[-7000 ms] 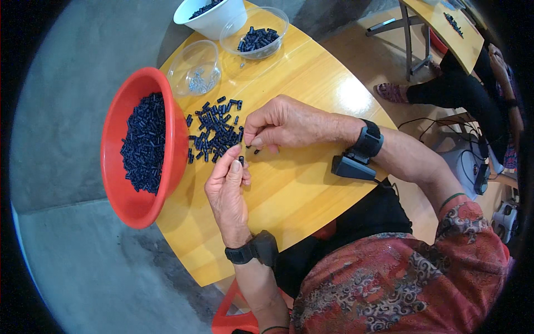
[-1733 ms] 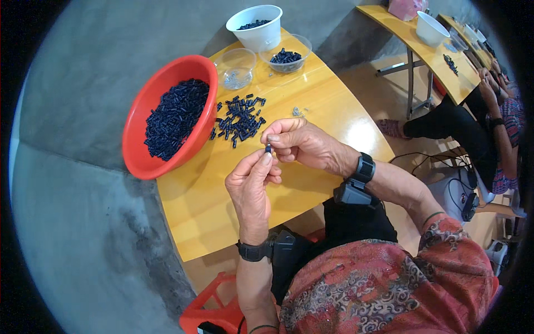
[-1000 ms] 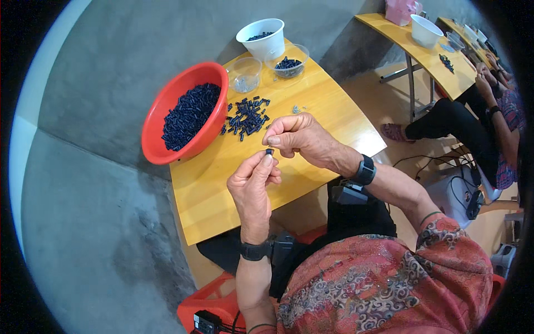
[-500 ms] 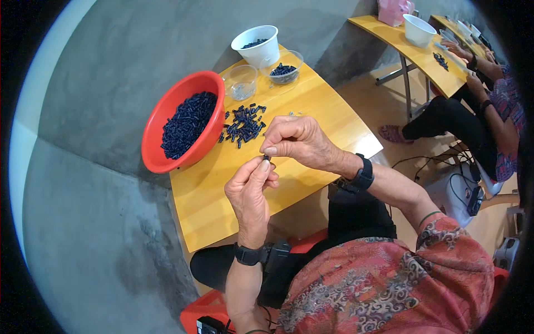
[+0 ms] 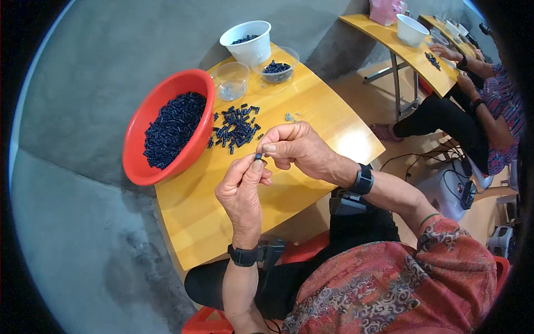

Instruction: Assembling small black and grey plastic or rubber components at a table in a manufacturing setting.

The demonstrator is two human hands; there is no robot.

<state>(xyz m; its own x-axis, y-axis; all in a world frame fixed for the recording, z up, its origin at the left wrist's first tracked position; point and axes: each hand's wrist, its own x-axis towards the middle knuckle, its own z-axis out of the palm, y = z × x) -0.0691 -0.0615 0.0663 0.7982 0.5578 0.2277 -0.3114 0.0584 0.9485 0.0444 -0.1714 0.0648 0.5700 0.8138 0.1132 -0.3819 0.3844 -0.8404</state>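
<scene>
"Two hands meet above the yellow wooden table (image 5: 192,228). What does the left hand (image 5: 241,192) have?"

"It grasps a small dark cylindrical piece (image 5: 258,157), pinched between thumb and forefinger, above the table's near half."

"And the right hand (image 5: 297,147)?"

"Its thumb and forefinger are pressed together right at the upper end of that piece. What, if anything, lies between those fingertips is too small to tell."

"What is near them?"

"A loose heap of dark pieces (image 5: 236,131), scattered on the wood just beyond the fingers, and a few silvery bits (image 5: 290,117) by the right knuckles."

"Any containers?"

"Four. A red basin (image 5: 201,139), tilted and loaded with similar dark pieces, is left of the heap. Behind the heap are a clear cup (image 5: 227,71) with silvery bits, a clear bowl (image 5: 278,78) with more dark pieces, and, farthest back, a white tub (image 5: 253,51) with dark pieces inside."

"Anyone else?"

"A co-worker (image 5: 503,106), seated at another table (image 5: 384,36) on the right, both hands over its top."
</scene>
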